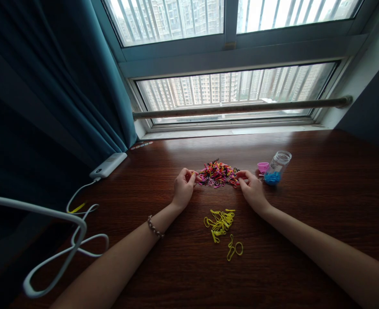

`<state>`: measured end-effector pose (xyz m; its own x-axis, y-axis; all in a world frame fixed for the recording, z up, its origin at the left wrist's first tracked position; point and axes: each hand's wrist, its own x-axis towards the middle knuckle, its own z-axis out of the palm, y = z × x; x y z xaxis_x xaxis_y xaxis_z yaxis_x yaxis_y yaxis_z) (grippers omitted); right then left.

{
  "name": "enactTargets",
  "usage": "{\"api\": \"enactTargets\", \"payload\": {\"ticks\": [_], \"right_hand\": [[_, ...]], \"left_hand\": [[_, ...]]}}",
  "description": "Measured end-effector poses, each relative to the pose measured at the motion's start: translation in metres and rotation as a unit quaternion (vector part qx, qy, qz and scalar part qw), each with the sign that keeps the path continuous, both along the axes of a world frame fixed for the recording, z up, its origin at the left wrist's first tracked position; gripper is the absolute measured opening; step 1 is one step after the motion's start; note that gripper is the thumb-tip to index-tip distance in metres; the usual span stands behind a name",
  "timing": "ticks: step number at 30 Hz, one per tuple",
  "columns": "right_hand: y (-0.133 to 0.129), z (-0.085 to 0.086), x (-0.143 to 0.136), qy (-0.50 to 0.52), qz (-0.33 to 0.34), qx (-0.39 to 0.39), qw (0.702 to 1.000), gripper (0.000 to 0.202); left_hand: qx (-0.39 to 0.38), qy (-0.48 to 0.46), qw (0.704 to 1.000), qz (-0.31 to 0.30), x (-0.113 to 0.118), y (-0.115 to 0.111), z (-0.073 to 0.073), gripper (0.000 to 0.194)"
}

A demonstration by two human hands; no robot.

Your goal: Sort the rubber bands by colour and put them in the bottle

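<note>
A heap of small rubber bands, mixed red, pink, orange, yellow and black, lies on the dark wooden table. At the heap's left edge, my left hand is closed in a pinch on a rubber band, barely visible at the fingertips. My right hand touches the heap's right edge, its thumb and forefinger slightly apart; nothing shows held in it. Closer to me, between my forearms, is a loose group of yellow rubber bands. A looped yellow band lies just in front of that group.
Right of the heap, a clear jar with blue bands inside stands beside a small pink cup. A white power strip and its looping cable are at left, by the blue curtain. A window rises behind the table.
</note>
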<state>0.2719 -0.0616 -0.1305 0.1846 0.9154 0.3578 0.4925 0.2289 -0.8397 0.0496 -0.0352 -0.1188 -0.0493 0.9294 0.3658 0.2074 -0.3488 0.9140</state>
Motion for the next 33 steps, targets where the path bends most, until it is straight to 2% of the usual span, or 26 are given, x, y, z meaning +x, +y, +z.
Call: {"api": "enactTargets", "payload": {"ticks": [8, 13, 18, 21, 23, 24, 27, 29, 31, 33], "right_hand": [[0.001, -0.002, 0.000, 0.003, 0.003, 0.004, 1.000, 0.022], [0.002, -0.003, 0.002, -0.062, -0.034, 0.023, 0.997, 0.023], [-0.001, -0.007, 0.003, -0.146, -0.056, 0.038, 0.987, 0.023], [-0.003, -0.011, 0.002, -0.177, -0.043, 0.079, 0.980, 0.024], [-0.003, -0.011, 0.001, -0.181, -0.041, 0.101, 0.977, 0.025], [-0.003, -0.011, 0.001, -0.178, -0.040, 0.103, 0.978, 0.025], [-0.001, -0.008, 0.002, -0.158, -0.031, 0.082, 0.983, 0.028], [-0.001, -0.005, 0.002, -0.140, -0.025, 0.064, 0.988, 0.029], [-0.001, -0.001, 0.002, -0.120, -0.024, 0.056, 0.991, 0.026], [-0.002, 0.002, 0.002, -0.100, -0.032, 0.050, 0.993, 0.023]], "left_hand": [[-0.036, -0.039, 0.999, -0.003, -0.001, 0.001, 0.000, 0.026], [-0.051, -0.050, 0.997, -0.012, -0.001, 0.002, -0.001, 0.027], [-0.027, -0.015, 0.999, -0.017, 0.000, -0.002, 0.003, 0.024], [0.012, 0.063, 0.997, -0.047, 0.002, -0.011, 0.008, 0.021], [0.070, 0.152, 0.980, -0.109, 0.004, -0.020, 0.013, 0.018], [0.106, 0.201, 0.962, -0.154, 0.005, -0.025, 0.015, 0.016], [0.200, 0.320, 0.878, -0.295, 0.009, -0.037, 0.021, 0.012], [0.230, 0.354, 0.838, -0.345, 0.011, -0.042, 0.024, 0.011], [0.235, 0.354, 0.835, -0.350, 0.011, -0.043, 0.024, 0.011], [0.229, 0.346, 0.851, -0.320, 0.009, -0.041, 0.023, 0.012]]}}
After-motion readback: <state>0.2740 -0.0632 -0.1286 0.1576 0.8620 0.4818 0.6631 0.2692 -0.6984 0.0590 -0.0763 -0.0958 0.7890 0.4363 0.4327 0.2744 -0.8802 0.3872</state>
